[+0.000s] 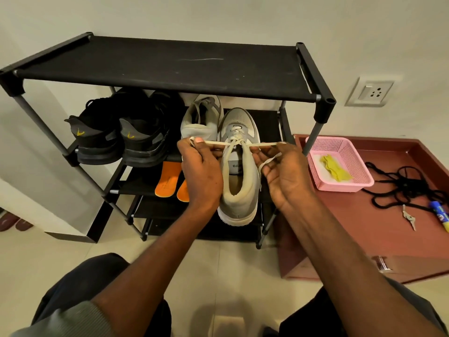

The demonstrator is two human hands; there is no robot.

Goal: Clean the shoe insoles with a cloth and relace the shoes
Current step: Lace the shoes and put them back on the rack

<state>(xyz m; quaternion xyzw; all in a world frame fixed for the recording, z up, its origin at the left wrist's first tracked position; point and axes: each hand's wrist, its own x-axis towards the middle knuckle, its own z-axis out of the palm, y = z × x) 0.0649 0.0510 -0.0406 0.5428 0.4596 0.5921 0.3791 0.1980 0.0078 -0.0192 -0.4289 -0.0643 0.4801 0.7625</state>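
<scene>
Both forearms reach forward over dark trousers (73, 295). The left hand (201, 171) pinches one end of a cream shoelace (216, 142), and the right hand (285, 173) curls its fingers round the other end, so the lace runs taut between them. It threads the grey sneaker (239, 190) on the black shoe rack (170, 66). Beyond lie orange insoles (167, 181), a second grey sneaker (200, 120) and black shoes (121, 135). To the right, a pink basket (340, 161) holds a yellow cloth (336, 169) beside a black lace (401, 188).
</scene>
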